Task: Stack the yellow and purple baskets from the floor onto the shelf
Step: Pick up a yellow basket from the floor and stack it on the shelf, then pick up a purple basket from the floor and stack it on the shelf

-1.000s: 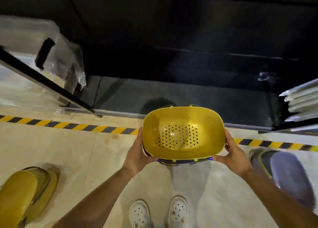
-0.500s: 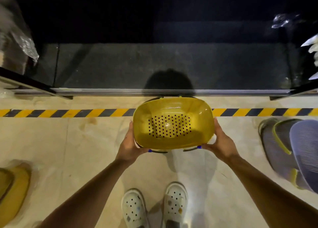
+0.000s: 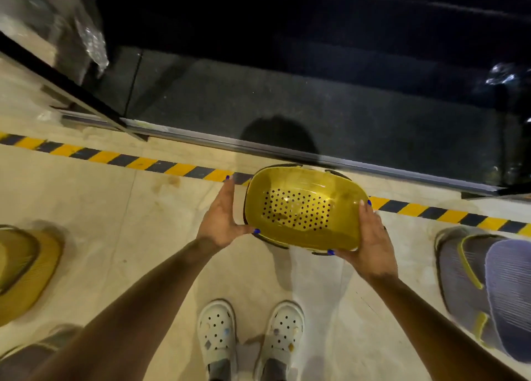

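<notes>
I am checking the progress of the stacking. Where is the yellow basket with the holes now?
In the head view, the yellow basket is centre-right, held off the floor between the left hand and right hand, over the striped floor line, before the dark shelf.

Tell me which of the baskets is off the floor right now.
The yellow basket with the perforated bottom, held between the left hand and right hand. The yellow baskets at far left and purple baskets at far right lie on the floor.

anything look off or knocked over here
Nothing is spilled or broken. The yellow basket is held tilted between the left hand and right hand. On the floor, the yellow baskets at left and the purple baskets at right lie on their sides.
</notes>
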`<state>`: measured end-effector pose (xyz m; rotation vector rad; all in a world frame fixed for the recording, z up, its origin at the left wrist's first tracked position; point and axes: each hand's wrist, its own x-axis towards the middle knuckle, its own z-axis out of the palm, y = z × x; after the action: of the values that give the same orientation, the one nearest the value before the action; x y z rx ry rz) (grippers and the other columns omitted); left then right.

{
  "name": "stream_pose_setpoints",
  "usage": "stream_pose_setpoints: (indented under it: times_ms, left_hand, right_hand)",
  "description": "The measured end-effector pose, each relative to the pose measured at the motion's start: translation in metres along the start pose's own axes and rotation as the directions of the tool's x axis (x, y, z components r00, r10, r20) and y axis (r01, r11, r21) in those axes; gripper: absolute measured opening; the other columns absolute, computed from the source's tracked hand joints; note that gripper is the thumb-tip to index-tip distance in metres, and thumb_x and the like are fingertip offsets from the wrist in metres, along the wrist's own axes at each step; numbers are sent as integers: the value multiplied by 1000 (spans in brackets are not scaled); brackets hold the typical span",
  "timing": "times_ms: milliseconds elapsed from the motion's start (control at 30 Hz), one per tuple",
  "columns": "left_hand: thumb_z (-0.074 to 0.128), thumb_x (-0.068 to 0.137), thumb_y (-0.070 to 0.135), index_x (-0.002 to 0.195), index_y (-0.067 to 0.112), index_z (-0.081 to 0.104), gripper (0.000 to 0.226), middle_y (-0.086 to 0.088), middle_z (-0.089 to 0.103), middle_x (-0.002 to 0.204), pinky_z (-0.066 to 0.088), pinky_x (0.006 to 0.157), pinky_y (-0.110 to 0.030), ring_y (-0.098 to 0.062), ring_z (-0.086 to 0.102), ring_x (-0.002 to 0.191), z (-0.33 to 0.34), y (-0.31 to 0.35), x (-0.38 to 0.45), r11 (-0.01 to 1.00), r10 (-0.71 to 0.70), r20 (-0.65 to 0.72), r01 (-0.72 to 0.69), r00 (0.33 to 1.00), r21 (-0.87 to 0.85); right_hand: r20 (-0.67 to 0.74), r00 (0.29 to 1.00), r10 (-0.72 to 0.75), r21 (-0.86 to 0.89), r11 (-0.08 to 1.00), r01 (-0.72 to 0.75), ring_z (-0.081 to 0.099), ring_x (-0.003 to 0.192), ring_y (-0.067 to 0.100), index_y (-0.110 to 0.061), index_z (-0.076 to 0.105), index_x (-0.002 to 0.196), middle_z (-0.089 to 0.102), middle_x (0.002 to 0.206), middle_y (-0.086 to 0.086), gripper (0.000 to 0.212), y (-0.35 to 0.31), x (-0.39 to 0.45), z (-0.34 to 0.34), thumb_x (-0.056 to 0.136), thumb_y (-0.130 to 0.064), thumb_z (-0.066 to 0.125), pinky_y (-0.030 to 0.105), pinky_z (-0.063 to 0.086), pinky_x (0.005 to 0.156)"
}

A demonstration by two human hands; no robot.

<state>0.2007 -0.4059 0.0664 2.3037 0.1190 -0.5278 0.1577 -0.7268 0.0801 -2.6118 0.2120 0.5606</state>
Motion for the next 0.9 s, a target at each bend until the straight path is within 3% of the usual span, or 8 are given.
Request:
stream_pose_setpoints:
  times_ms: [67, 200, 267, 367, 467, 567, 667, 900]
  left_hand:
    - [88, 61, 46, 155, 24, 4, 128, 4, 12, 163, 25, 113, -30, -17, 16, 148, -44, 9, -6, 990, -80, -118, 93, 990, 102]
    - [83, 66, 49, 155, 14, 9, 122, -4, 10, 164, 18, 118, -36, -23, 12, 149, -166, 21, -46, 966, -69, -311, 141, 948, 216]
    - [80, 68, 54, 155, 12, 8, 121, -6, 7, 164, 12, 118, -36, -23, 8, 149, -229, 23, -83, 955, -63, -380, 166, 923, 244]
    - [77, 66, 62, 154, 9, 9, 123, -9, 10, 163, 14, 118, -40, -25, 11, 149, -313, 27, -151, 929, -99, -494, 258, 864, 266]
    - [72, 63, 70, 154, 7, 9, 127, -12, 11, 163, 18, 118, -45, -27, 16, 147, -371, 28, -234, 891, -176, -604, 386, 777, 237]
    - [63, 62, 79, 155, 9, 5, 129, -11, 10, 163, 16, 119, -48, -29, 15, 148, -400, 24, -323, 834, -293, -694, 530, 658, 151]
    - [61, 68, 76, 155, 11, 3, 123, -11, 6, 163, 10, 120, -46, -30, 10, 149, -406, 11, -411, 778, -393, -744, 627, 540, 44]
    - [57, 68, 80, 155, 13, -1, 124, -8, 2, 164, 6, 119, -43, -27, 5, 149, -373, -41, -597, 583, -587, -733, 808, 344, -88]
  right_hand:
    - [12, 995, -102, -41, 994, 102, 10, 147, 28, -16, 9, 153, 17, 160, 8, 120, -41, 2, -21, 64, -43, 84, 54, 23, 114]
    - [67, 946, -316, -173, 931, 323, 19, 145, 26, -23, 4, 154, 19, 160, 2, 118, -164, 5, -68, 68, -63, 73, 43, 28, 112]
    - [138, 862, -487, -250, 825, 506, 3, 147, 23, -25, -12, 151, 4, 162, 1, 114, -234, 3, -85, 74, -70, 59, 41, 16, 118]
    - [202, 755, -624, -312, 690, 653, -14, 145, 16, -27, -24, 145, -13, 159, -4, 111, -339, -12, -105, 75, -77, 47, 38, -1, 117]
    - [228, 608, -760, -403, 495, 770, -16, 145, 16, -24, -17, 151, -9, 161, -5, 110, -434, -51, -119, 75, -82, 39, 39, -6, 116]
    - [269, 441, -856, -453, 292, 842, -2, 147, 20, -22, -1, 154, 7, 162, -3, 113, -517, -105, -127, 70, -85, 40, 43, 6, 116]
    - [338, 302, -891, -424, 142, 894, -2, 147, 20, -21, 0, 153, 6, 162, -2, 113, -575, -164, -121, 70, -85, 42, 43, 6, 116]
    - [469, 125, -874, -287, -17, 958, 0, 147, 21, -19, 2, 154, 4, 162, 1, 110, -633, -293, -51, 73, -81, 45, 42, 4, 117]
